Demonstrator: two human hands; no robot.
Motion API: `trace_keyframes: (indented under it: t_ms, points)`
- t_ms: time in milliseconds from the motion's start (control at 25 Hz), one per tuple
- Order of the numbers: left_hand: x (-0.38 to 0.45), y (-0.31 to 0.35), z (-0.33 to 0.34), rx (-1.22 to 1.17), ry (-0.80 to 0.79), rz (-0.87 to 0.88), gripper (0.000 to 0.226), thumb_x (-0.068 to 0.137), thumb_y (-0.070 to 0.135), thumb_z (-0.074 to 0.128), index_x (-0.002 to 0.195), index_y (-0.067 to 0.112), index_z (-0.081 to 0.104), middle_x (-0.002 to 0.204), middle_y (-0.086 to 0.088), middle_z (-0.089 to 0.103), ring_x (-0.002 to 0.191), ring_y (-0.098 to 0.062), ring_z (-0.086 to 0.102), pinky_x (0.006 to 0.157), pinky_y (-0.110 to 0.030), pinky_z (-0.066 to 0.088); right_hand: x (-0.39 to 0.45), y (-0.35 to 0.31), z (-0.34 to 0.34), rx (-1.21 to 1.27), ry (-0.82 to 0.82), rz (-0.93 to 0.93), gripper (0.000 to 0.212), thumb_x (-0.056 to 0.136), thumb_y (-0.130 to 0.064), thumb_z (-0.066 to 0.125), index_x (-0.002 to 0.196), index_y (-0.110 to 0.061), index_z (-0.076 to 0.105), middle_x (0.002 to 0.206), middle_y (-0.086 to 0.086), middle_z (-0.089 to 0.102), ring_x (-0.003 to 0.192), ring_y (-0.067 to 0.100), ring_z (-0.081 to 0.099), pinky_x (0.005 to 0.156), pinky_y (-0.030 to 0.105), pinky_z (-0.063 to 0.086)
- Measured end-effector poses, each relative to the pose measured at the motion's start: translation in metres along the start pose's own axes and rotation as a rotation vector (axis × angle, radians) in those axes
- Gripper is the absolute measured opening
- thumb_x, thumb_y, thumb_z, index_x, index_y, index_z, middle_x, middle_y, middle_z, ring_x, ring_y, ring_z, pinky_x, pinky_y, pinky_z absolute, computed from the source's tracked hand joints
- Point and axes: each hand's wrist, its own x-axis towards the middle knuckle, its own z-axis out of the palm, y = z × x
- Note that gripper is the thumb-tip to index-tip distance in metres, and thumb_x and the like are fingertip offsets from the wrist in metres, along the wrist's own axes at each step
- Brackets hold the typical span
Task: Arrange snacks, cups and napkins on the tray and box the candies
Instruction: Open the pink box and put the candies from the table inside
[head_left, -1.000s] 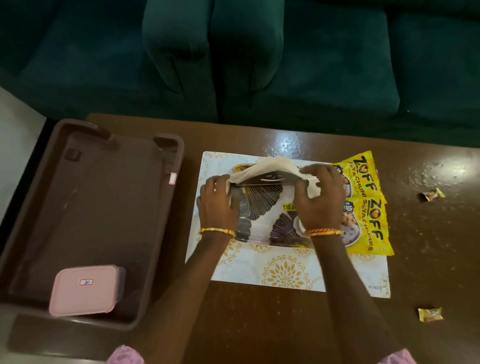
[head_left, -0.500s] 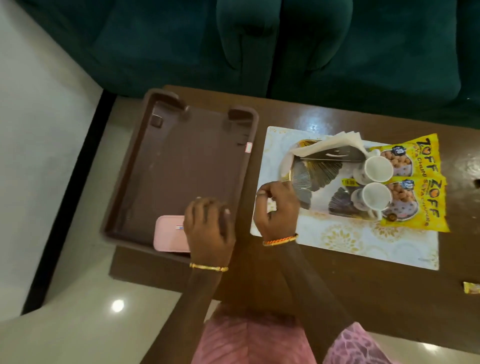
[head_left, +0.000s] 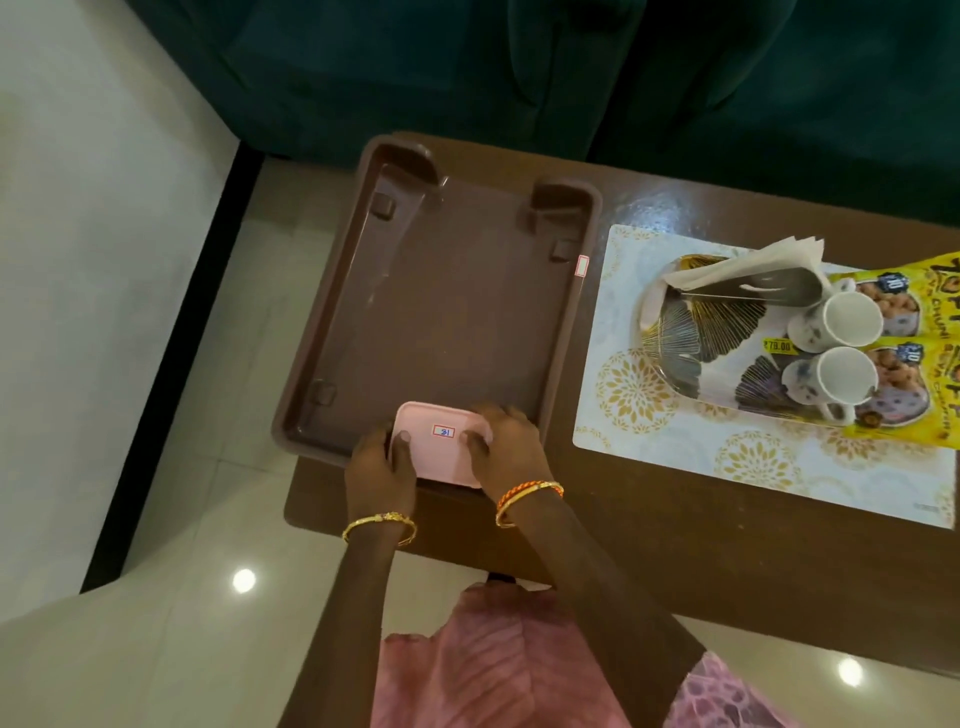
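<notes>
Both hands moved off the tray onto the small pink lidded plastic box (head_left: 441, 444): I've got left hand (head_left: 382, 467) clamped on its left edge, right hand (head_left: 506, 449) on its right edge, fingers over the lid. Box sits at the near end of the big brown plastic crate (head_left: 363, 291). Right of that, on the floral placemat (head_left: 779, 467): patterned oval tray (head_left: 701, 332) carrying folded napkins (head_left: 748, 265), two white mugs (head_left: 836, 348), yellow snack packets (head_left: 930, 280).
</notes>
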Motion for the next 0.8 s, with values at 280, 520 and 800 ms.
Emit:
trace_keyframes:
  t_ms: [280,520,800]
  points:
    - [0.003,0.013,-0.004,-0.349,0.027,-0.011,0.023,0.089,0.025,0.057,0.106,0.010,0.064,0.105,-0.010,0.066,0.093,-0.019,0.057,0.064,-0.009,0.048,-0.012,0.012,-0.019,0.186,0.238,-0.057,0.023,0.090,-0.013,0.057,0.109,-0.006,0.068,0.109,0.014,0.068,0.099,0.023,0.061,0.083,0.023,0.045]
    - [-0.032,0.056,0.031,-1.093,-0.410,-0.317,0.046,0.090,0.058,0.033,0.108,0.030,0.064,0.102,0.002,0.074,0.101,-0.024,0.066,0.077,-0.038,0.056,-0.037,0.032,-0.050,0.513,0.644,0.012,0.016,0.086,-0.010,0.063,0.099,-0.008,0.072,0.094,0.006,0.070,0.078,0.000,0.057,0.068,0.007,0.046]
    - [-0.071,0.081,0.117,-1.123,-0.801,-0.433,0.069,0.078,0.076,0.032,0.102,0.025,0.072,0.107,-0.007,0.072,0.105,-0.030,0.064,0.095,-0.048,0.046,-0.061,0.105,-0.056,0.606,1.031,0.116,0.016,0.086,-0.002,0.059,0.098,-0.002,0.070,0.094,0.015,0.068,0.085,0.015,0.064,0.075,0.014,0.051]
